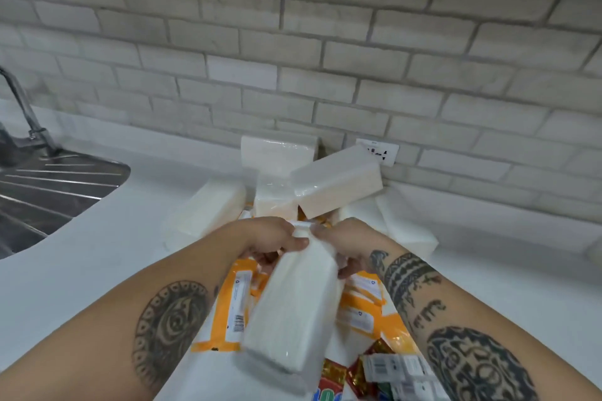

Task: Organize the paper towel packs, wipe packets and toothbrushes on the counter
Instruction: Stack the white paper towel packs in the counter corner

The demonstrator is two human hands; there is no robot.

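Pinching the far end of a paper towel pack [293, 312], the left hand [277, 238] and right hand [345, 247] curl their fingers round its crimped plastic seam from either side, both equally near. The pack's long axis runs from the hands back toward the person, held tilted above orange wipe packets [234, 303] on the white counter [97, 254]. It is a soft white brick in glossy film. More packs [335, 182] lie jumbled against the tiled wall; the small blurred boxes [400, 368] at lower right may be toothbrushes.

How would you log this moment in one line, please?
left hand: grips paper towel pack | right hand: grips it too | pack: above wipe packets | other packs: piled behind
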